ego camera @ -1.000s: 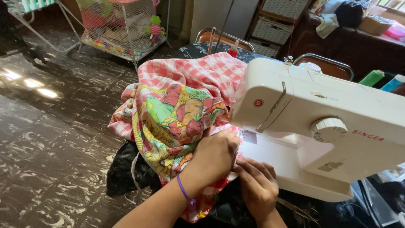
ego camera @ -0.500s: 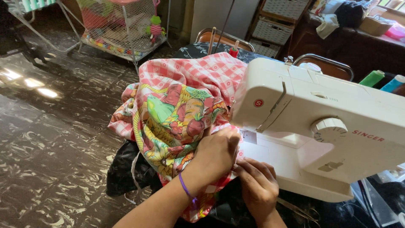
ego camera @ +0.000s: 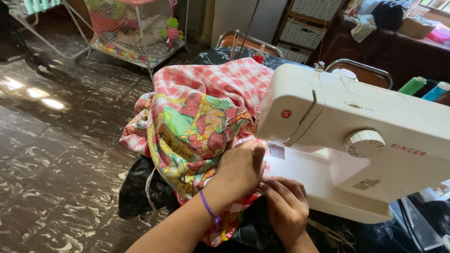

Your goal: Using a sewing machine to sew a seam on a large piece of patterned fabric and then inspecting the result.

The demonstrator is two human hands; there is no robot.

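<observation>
Left hand (ego camera: 241, 166) flat, grip pressing bunched pink-checked, vegetable-print cotton fabric (ego camera: 201, 117) beside white plastic sewing machine (ego camera: 356, 136). Right hand (ego camera: 286, 206) curled on fabric edge at machine bed; pinch unclear.

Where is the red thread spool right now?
In the head view, the red thread spool stands top centre, behind the pink checked fabric and left of the white sewing machine.

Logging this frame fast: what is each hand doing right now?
Left hand: curled, pressing on the colourful fabric beside the white sewing machine.
Right hand: fingers bent on the fabric edge; a grasp cannot be told.
</observation>
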